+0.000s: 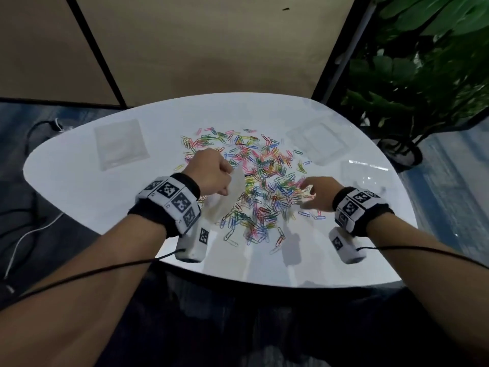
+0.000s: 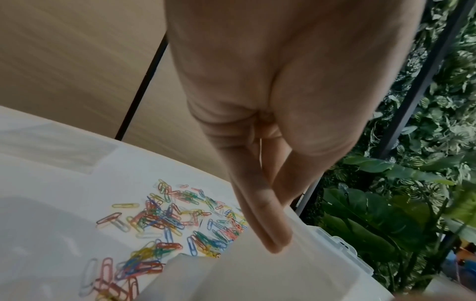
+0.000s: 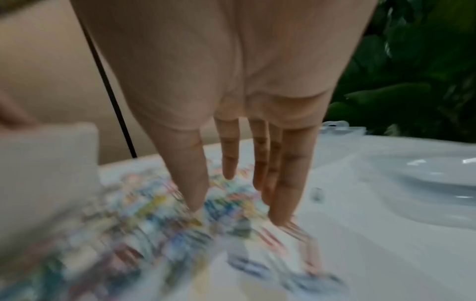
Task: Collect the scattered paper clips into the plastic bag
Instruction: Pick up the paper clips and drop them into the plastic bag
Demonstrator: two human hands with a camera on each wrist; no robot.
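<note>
A wide heap of coloured paper clips (image 1: 262,165) covers the middle of the white table (image 1: 79,186). My left hand (image 1: 227,186) pinches the top edge of a clear plastic bag (image 1: 234,198), which hangs upright at the heap's left side. In the left wrist view, thumb and fingers (image 2: 276,242) clamp the bag's rim (image 2: 270,275) above the clips (image 2: 165,222). My right hand (image 1: 308,189) is at the heap's right side. Its straight fingers (image 3: 285,193) point down and touch the blurred clips (image 3: 144,220), with the bag (image 3: 46,163) to their left.
Flat clear bags lie at the table's far left (image 1: 119,144) and far right (image 1: 317,144). A clear plastic box (image 1: 365,176) sits right of my right hand. A potted plant (image 1: 412,88) stands beyond the right edge, and cables (image 1: 34,226) trail on the floor at left.
</note>
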